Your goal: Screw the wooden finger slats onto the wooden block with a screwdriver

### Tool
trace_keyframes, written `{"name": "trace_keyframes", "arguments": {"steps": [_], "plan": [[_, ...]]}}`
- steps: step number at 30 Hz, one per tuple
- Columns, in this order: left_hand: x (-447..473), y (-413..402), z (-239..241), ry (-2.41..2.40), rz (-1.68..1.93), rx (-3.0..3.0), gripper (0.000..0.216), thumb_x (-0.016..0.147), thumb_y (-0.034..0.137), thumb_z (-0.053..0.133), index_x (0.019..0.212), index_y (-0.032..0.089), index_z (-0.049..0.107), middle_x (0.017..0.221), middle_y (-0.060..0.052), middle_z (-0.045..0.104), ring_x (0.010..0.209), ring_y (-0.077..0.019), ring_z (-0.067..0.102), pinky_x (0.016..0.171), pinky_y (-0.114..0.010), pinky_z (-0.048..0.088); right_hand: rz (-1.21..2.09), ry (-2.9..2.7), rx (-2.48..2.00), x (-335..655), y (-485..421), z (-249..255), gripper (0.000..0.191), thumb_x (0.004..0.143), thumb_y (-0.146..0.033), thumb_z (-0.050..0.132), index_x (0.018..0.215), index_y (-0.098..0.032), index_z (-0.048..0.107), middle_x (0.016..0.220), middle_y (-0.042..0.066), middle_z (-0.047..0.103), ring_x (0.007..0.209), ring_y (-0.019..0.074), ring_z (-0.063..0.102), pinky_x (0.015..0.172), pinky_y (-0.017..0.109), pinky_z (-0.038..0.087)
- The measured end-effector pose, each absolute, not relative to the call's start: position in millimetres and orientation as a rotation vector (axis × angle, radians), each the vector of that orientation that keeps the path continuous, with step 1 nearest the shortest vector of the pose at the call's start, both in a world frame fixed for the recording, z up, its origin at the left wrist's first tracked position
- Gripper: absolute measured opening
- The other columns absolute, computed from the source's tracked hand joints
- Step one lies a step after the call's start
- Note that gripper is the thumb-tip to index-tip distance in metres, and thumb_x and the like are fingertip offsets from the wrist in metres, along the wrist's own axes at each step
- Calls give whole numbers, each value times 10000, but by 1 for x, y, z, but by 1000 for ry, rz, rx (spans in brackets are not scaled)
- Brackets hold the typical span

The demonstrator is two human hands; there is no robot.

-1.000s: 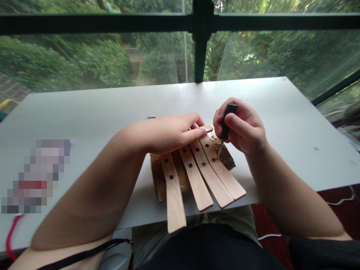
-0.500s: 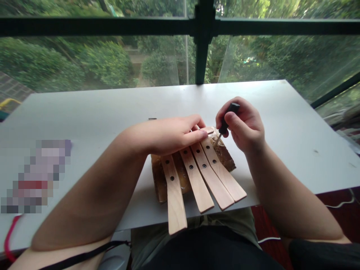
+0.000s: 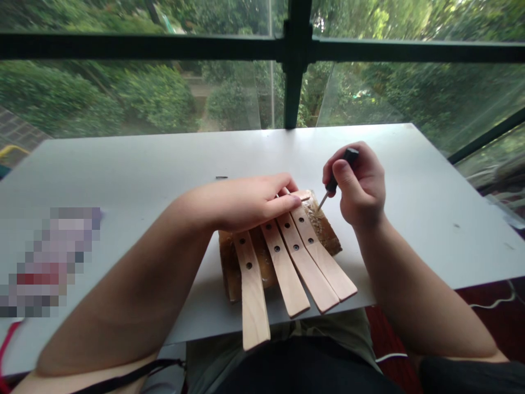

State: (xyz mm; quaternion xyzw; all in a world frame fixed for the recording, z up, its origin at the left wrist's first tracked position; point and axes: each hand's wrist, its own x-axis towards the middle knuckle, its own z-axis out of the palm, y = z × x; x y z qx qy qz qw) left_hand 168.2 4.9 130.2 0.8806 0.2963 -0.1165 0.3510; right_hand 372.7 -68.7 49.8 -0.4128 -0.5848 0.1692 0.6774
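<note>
My right hand [image 3: 361, 183] is closed round the dark handle of a screwdriver [image 3: 341, 171]. Its metal shank slants down to the left, with the tip at a rough, chipped patch on a brown block [image 3: 327, 232]. That block looks glossy, as if wrapped in clear film. Across it lie several flat, pale wooden strips [image 3: 285, 271], each bent, with dark screws or holes showing. My left hand [image 3: 262, 200] lies over their upper ends, thumb pressed down and fingers curled beyond. A short wooden end [image 3: 302, 195] pokes out past the thumb.
The white table [image 3: 135, 164] reaches to a window with a dark green frame [image 3: 292, 82]. A small dark screw-like piece [image 3: 221, 177] lies behind my left wrist. A blurred-out purplish item [image 3: 61, 257] is at the left, near a red strap [image 3: 7, 342].
The screwdriver has tilted further to the right, and my right hand has turned with it. My left hand and the strips keep their places; the whole view has shifted slightly.
</note>
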Motion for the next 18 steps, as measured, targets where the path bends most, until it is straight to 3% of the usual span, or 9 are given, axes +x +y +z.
{"name": "trace_keyframes", "arguments": {"steps": [8,14,18], "plan": [[168,5,131,789,-313,2294,600,966,739,347,1312,294,552,1236,-28,714,989,-213,668,836,-329,481,200,-1184,-959,374,-64,49,192,975,-368,660,892,-230,554,697,-19,545,556,96,492,469,249,385],[168,5,131,760,-300,2277,596,973,735,345,1293,279,556,1226,-42,713,1002,-221,665,837,-328,486,520,-1209,-942,374,-64,51,221,989,-422,627,904,-240,535,692,-26,564,518,98,492,425,243,392],[168,5,131,755,-293,2290,607,968,745,340,1294,282,560,1228,-41,715,1003,-220,662,845,-328,486,420,-1196,-1006,372,-66,49,228,951,-387,687,857,-233,548,655,-31,528,533,103,457,430,245,353]]}}
